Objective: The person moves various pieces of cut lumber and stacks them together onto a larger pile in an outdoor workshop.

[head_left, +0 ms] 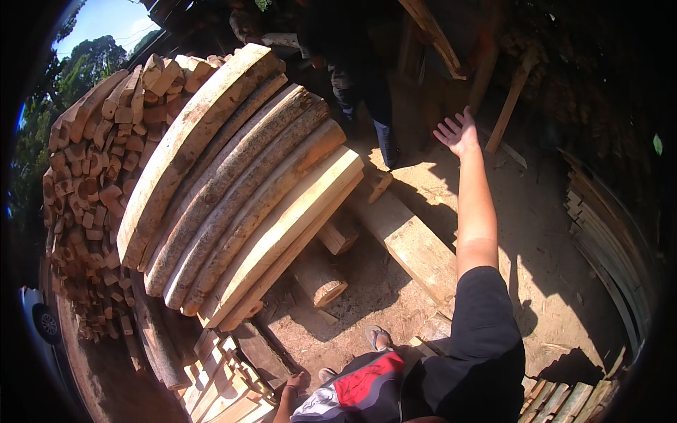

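My right hand (458, 132) is stretched far forward on a straight arm, palm showing and fingers spread, with nothing in it. Beyond it, leaning wooden posts (512, 99) stand in the shade. My left hand (296, 381) hangs low beside my body, close to a stack of pale cut wood strips (229, 391); how its fingers are set is too small and dark to make out. In front of me to the left lies a raised row of long timbers (243, 190), some squared and some with bark on.
Another person (367, 92) stands in shadow beyond the timbers. A tall pile of short wood blocks (95, 190) rises at the left. A squared beam (416, 247) and a log (321, 278) lie under the timbers. Boards (606, 240) are stacked at the right, slats (564, 403) at lower right.
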